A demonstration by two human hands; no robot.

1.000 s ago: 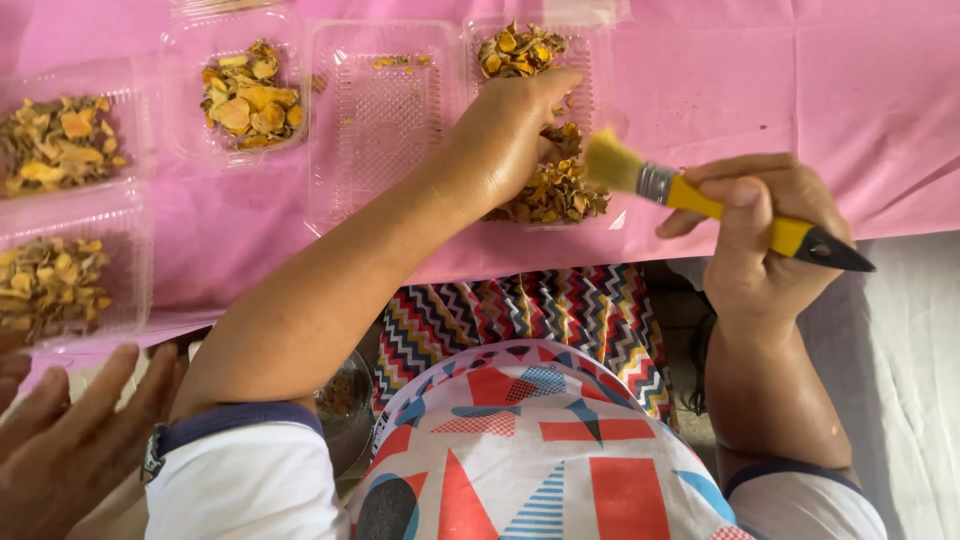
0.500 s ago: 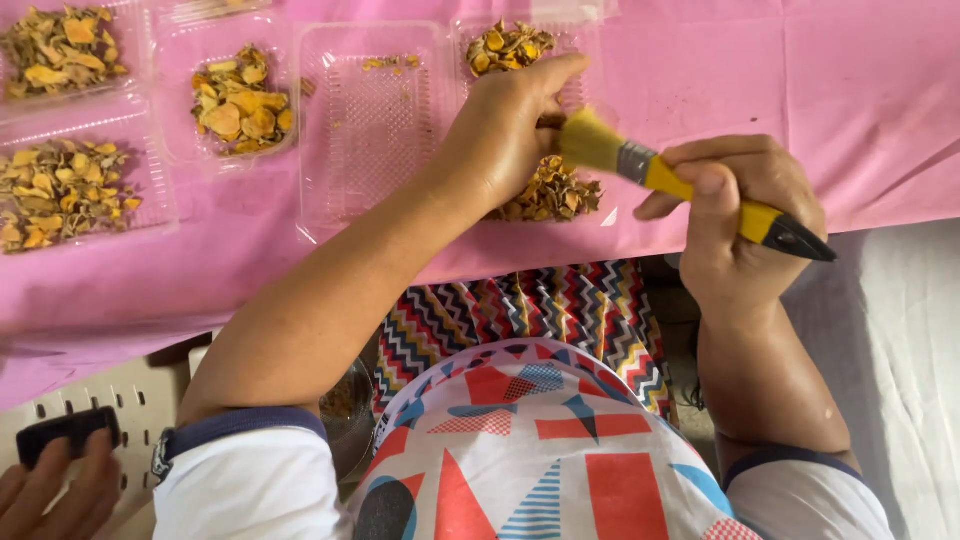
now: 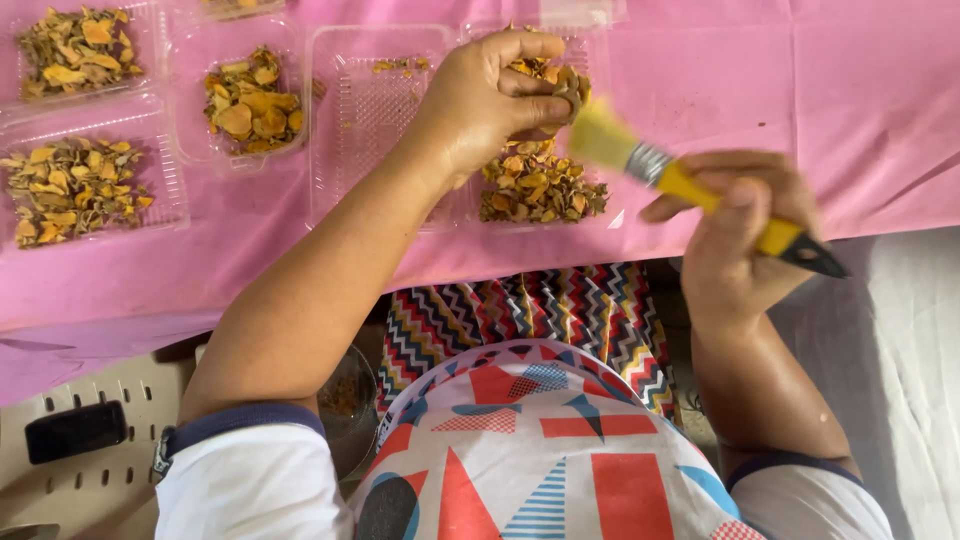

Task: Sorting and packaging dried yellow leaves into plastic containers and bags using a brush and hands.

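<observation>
From the head camera, the left hand [image 3: 490,95] is raised over a clear plastic tray [image 3: 545,120] on the pink bench [image 3: 850,100], its fingers pressed together around a dried orange-brown piece [image 3: 570,88]. The right hand [image 3: 735,240] is closed around the yellow handle of a paintbrush [image 3: 690,185], and the pale bristles touch that piece. Under the left hand lies a heap of dried slices [image 3: 540,185]. Further left stand other trays [image 3: 90,185] filled with similar slices.
</observation>
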